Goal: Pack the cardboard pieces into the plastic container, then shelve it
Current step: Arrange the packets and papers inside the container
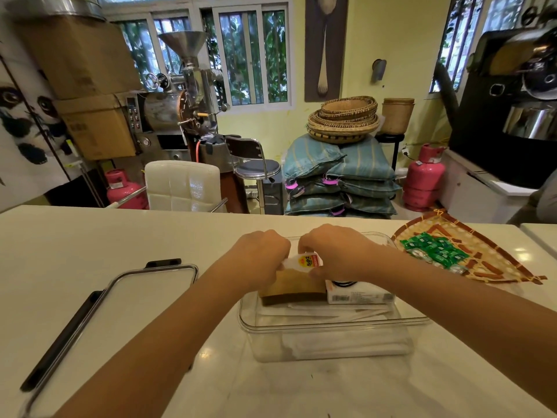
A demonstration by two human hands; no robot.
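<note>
Both hands meet over the far half of the plastic container (331,330): the left hand (259,254) and the right hand (337,254) are curled together round a small white packet (304,262) with a yellow and red label, fingers closed on it from either side. Directly beneath the packet stands a stack of brown cardboard pieces (292,289), upright inside the container, with a white box (358,295) just beside it on the right. Flat white sheets lie under both on the container floor. The container is clear, open-topped, and sits near the middle of the pale bench (90,242).

Its lid (120,297), clear with dark clips, lies flat to the left, well apart from the container. A woven tray (488,254) holding green sachets (434,248) rests at the right, near the container's far corner. The bench's near and left areas are bare.

Beyond the far edge stand a white chair (184,185), a metal stool (256,167), stacked sacks (340,179) topped with baskets (343,119), two pink gas cylinders, roasting machines, and cardboard cartons (90,95) against barred windows.
</note>
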